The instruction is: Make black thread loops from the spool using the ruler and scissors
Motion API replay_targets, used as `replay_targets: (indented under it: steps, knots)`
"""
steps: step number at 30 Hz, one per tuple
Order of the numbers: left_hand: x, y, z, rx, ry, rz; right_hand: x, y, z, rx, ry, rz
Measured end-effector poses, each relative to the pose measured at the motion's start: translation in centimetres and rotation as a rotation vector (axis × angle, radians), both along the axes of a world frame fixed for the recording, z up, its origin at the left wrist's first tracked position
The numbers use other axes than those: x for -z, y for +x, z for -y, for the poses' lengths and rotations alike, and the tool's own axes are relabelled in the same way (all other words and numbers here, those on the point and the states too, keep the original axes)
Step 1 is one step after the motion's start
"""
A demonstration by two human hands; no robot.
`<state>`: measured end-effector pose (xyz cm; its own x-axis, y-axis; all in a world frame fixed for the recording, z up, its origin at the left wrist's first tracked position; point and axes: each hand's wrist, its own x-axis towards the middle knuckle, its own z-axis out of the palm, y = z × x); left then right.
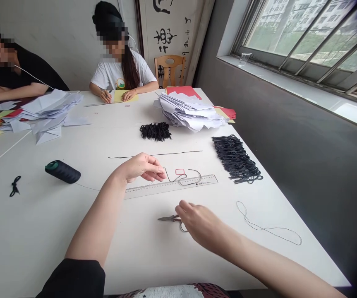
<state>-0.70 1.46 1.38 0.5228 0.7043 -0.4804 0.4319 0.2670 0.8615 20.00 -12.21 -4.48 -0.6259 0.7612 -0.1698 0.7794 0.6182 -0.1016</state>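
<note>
My left hand [142, 167] is closed in a pinch on a dark cord [190, 183], which curls away to the right over a clear ruler [209, 180]. Below it, my right hand [198, 221] has its fingers closed at the handles of small metal scissors [166, 218]. The blades point left, and part of the handles is hidden by the fingers. A thin thread runs from a black thread spool [63, 171] toward my left hand. Beyond that hand, a straight length of black cord [178, 153] lies on the table.
A small black bundle [156, 131] and a larger row of looped black cords [236, 159] lie ahead. Loose thread [268, 229] is at right, a knotted cord [15, 186] at left. Paper stacks [187, 109] stand farther back. Two people sit across the white table [128, 256].
</note>
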Motion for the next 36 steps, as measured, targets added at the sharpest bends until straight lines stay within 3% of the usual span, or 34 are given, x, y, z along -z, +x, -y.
replay_targets:
  steps: [4, 8, 10, 14, 16, 20, 36]
  knots:
    - [0.0, -0.1, -0.1, 0.006, -0.012, -0.013, 2.3, -0.6, 1.7, -0.041, 0.054, 0.150]
    - [0.1, -0.2, -0.3, 0.047, -0.045, 0.014, 2.5, -0.8, 1.4, 0.039, 0.014, 0.096]
    - [0.2, -0.3, -0.3, 0.055, -0.058, 0.019, 2.1, -0.9, 0.7, 0.097, -0.074, -0.037]
    - [0.4, -0.3, -0.4, 0.051, -0.077, 0.021, 0.9, -0.9, -1.1, 0.230, -0.440, -0.528]
    - [0.5, -0.2, -0.5, 0.048, -0.089, 0.028, 0.5, -0.9, -1.8, 0.294, -0.544, -0.711]
    - [0.8, -0.1, -0.6, 0.046, -0.079, 0.052, 0.3, -1.0, -2.6, 0.285, -0.530, -0.851]
    - [0.8, 0.0, -0.6, 0.086, -0.091, 0.046, -0.2, -1.0, -3.0, 0.299, -0.655, -0.944]
